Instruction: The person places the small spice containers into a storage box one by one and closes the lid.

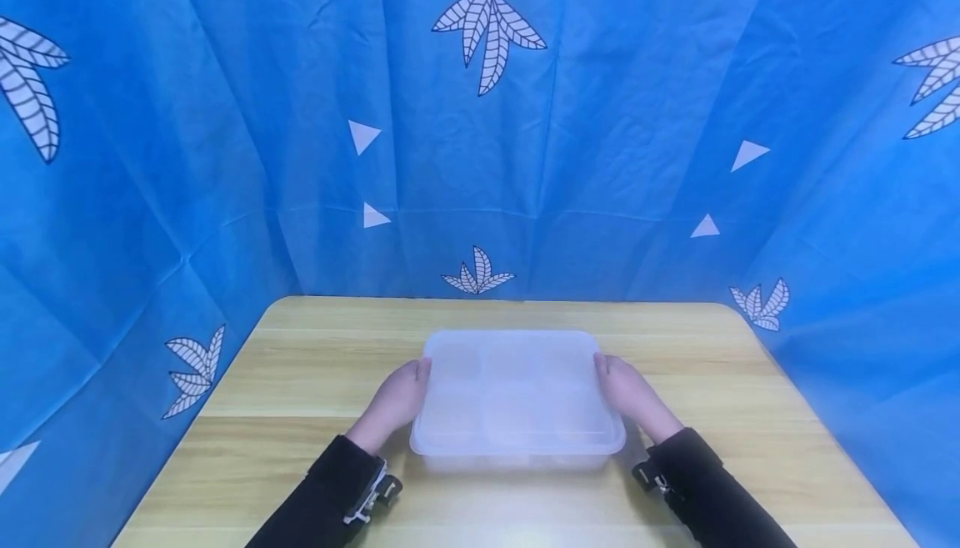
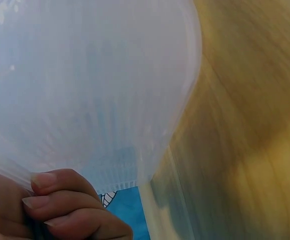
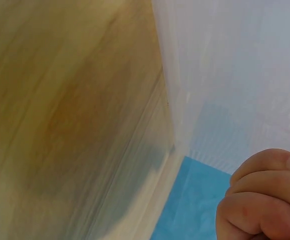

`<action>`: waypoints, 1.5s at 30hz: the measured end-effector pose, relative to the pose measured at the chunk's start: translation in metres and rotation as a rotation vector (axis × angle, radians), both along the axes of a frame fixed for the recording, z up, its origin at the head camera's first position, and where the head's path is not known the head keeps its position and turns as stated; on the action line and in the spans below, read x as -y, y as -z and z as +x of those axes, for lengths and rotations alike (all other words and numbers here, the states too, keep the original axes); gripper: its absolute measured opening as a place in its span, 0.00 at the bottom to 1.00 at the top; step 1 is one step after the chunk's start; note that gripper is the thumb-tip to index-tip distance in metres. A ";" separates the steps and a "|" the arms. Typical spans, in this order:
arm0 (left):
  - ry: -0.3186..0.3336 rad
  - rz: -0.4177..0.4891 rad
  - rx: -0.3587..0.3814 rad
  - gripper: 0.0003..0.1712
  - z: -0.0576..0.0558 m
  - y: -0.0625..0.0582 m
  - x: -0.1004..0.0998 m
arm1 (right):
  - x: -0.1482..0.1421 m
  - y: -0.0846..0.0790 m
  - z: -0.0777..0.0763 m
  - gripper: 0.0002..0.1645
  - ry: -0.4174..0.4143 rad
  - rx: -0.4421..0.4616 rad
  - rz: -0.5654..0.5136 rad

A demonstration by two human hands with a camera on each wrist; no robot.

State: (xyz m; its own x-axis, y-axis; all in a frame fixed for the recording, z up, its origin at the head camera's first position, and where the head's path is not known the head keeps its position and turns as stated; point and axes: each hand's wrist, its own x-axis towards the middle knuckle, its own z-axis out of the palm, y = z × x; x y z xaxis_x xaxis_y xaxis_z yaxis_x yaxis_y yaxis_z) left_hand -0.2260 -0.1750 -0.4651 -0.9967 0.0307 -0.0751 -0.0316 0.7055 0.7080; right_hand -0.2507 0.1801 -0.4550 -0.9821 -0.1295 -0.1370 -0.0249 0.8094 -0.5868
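A translucent white plastic storage box [image 1: 521,394] with a lid spans the space between both hands over the middle of the table. Faint dividing lines show through its lid. At the box's left rim, my left hand [image 1: 397,398] grips the side, thumb on top; its curled fingers [image 2: 67,200] show at the rim in the left wrist view. On the opposite side my right hand [image 1: 630,389] grips the right rim, its curled fingers [image 3: 264,200] seen in the right wrist view. The box appears raised off the table, with shadows on the wood. What is inside cannot be made out.
A light wood-grain table [image 1: 330,339] with rounded far corners lies beneath. Blue curtain cloth [image 1: 600,156] printed with white leaves and triangles hangs behind the table and along both sides. Black sleeves [image 1: 322,490] with small wrist devices cover the forearms.
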 end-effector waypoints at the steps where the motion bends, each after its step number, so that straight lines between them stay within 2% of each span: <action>1: 0.003 -0.001 -0.003 0.33 0.000 0.000 0.000 | 0.000 0.000 0.000 0.40 0.002 0.002 -0.002; 8: 0.008 -0.003 -0.013 0.34 0.001 -0.001 0.000 | 0.001 0.000 0.002 0.40 0.002 -0.003 -0.015; 22: -0.007 -0.051 0.007 0.33 0.000 -0.002 -0.001 | 0.000 0.000 -0.004 0.41 -0.017 -0.025 0.047; 27: -0.025 -0.093 -0.012 0.33 0.003 -0.003 -0.003 | 0.000 -0.003 -0.003 0.39 -0.031 -0.024 0.080; 31: -0.065 -0.121 -0.015 0.29 0.006 -0.004 -0.004 | 0.001 -0.008 -0.001 0.38 -0.046 -0.016 0.096; 39: -0.103 -0.177 -0.063 0.23 0.013 -0.015 -0.005 | 0.000 -0.010 -0.002 0.37 -0.041 -0.002 0.127; 45: -0.068 -0.222 -0.073 0.20 0.022 -0.023 -0.007 | -0.003 -0.012 -0.004 0.35 -0.009 -0.011 0.116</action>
State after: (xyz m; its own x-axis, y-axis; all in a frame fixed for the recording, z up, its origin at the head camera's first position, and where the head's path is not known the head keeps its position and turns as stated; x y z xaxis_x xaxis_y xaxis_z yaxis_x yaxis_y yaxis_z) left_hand -0.2039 -0.1680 -0.4424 -0.9990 -0.0455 -0.0004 -0.0386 0.8418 0.5383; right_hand -0.2543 0.1832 -0.4435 -0.9825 -0.1226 -0.1405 -0.0389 0.8717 -0.4885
